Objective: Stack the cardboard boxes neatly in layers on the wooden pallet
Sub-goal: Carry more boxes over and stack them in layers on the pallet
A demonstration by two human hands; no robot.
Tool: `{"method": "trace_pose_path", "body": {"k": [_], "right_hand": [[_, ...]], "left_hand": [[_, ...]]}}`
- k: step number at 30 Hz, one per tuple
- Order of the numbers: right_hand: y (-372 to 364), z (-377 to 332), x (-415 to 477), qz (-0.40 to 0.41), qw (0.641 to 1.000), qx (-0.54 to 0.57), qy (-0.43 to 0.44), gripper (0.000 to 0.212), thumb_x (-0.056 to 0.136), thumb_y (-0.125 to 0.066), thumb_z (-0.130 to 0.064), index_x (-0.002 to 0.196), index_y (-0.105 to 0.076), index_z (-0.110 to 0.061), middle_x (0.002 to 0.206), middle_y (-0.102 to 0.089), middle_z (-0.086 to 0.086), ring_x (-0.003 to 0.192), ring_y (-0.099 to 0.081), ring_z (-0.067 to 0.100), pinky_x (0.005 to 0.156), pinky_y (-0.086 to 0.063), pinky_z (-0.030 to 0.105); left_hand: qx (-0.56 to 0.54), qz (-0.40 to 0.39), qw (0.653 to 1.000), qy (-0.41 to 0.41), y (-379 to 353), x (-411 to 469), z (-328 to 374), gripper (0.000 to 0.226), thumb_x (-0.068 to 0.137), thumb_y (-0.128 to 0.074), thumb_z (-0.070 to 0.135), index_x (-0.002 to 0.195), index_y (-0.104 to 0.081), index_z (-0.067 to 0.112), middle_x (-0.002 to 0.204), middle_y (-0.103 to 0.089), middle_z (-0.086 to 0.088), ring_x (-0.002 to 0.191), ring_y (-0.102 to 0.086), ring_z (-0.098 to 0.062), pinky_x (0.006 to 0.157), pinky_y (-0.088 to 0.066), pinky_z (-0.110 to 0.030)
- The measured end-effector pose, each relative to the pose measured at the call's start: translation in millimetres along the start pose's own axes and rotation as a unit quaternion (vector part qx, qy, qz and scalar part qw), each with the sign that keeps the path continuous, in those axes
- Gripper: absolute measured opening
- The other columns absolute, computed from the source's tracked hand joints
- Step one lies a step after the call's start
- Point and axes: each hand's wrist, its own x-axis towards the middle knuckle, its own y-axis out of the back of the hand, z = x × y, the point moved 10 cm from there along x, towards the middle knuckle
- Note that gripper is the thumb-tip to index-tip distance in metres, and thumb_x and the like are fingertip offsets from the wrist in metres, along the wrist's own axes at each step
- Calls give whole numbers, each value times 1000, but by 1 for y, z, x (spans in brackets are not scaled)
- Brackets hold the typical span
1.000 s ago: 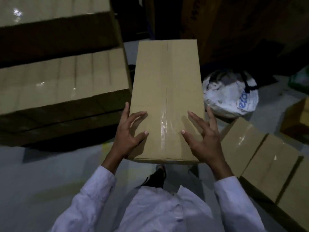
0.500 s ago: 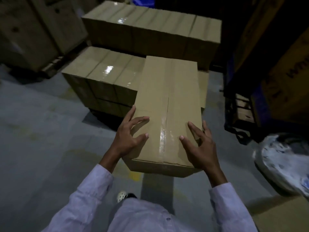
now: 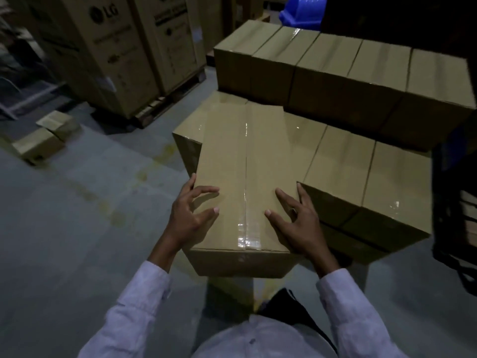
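Observation:
I carry a long taped cardboard box (image 3: 245, 177) lengthwise in front of me. My left hand (image 3: 192, 218) grips its near left corner, thumb on top and fingers spread over the lid. My right hand (image 3: 296, 223) grips its near right corner the same way. The box's far end hangs over the lower layer of stacked boxes (image 3: 361, 174), at that layer's left end. Behind it stands a higher row of boxes (image 3: 335, 63). The pallet under the stack is hidden.
Tall printed appliance cartons (image 3: 111, 55) stand on a pallet at the back left. Two small boxes (image 3: 44, 138) lie on the grey floor at the left. A blue bin (image 3: 302, 11) shows at the top. A dark rack (image 3: 456, 202) borders the right side.
I have turned left and come up to the stack, carrying the box. The stack now lies right under the box's far end; the white bag and the floor boxes are out of view.

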Motion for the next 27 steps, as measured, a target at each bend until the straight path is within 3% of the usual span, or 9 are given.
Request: {"method": "trace_pose_path", "body": {"k": [7,10,13,20,24,27], "right_hand": [[-75,-23,162,3,1000,16,8,72,90,-82,-51,155,-55,-38,179,-5,-8,155,-29,15,114,-35,26],[-103,-40,246,8,999,37,11,72,89,-83,-53,154,-56,-38,179,-7,-8,151,-36,14,118,-40,29],[-129,-62,323,21,998,51,7,72,89,-82,-54,154,-55,-40,179,-7,-7,158,-32,22,123,-41,39],[-184,-109,446,63,996,59,-26,72,91,-79,-57,156,-53,-43,178,-3,-14,163,-21,23,128,-35,47],[-217,-126,510,102,993,31,-53,71,92,-79,-54,156,-53,-40,179,-2,-11,163,-20,24,126,-33,44],[-244,-133,555,142,987,20,-76,69,92,-79,-52,155,-55,-37,179,-4,-8,162,-20,25,124,-31,42]], "left_hand": [[-1,-17,1000,-7,48,149,-85,38,84,-88,28,121,-77,31,167,-43,-3,162,-20,-7,109,-32,-10],[-7,-33,999,-3,74,232,-114,39,83,-88,29,120,-78,29,165,-45,-5,162,-20,-8,110,-33,-14],[0,-43,999,-6,108,318,-136,45,80,-84,43,123,-77,31,169,-40,0,161,-23,-7,119,-31,-31],[-4,-83,996,-33,162,471,-200,48,79,-85,43,124,-78,27,170,-38,3,158,-27,-2,123,-31,-39],[-43,-137,989,-43,171,554,-249,46,77,-87,41,120,-80,27,170,-38,2,159,-25,-2,121,-30,-33],[-57,-191,978,-64,170,621,-282,40,78,-87,32,116,-80,20,165,-44,-4,158,-27,-1,117,-33,-17]]}}
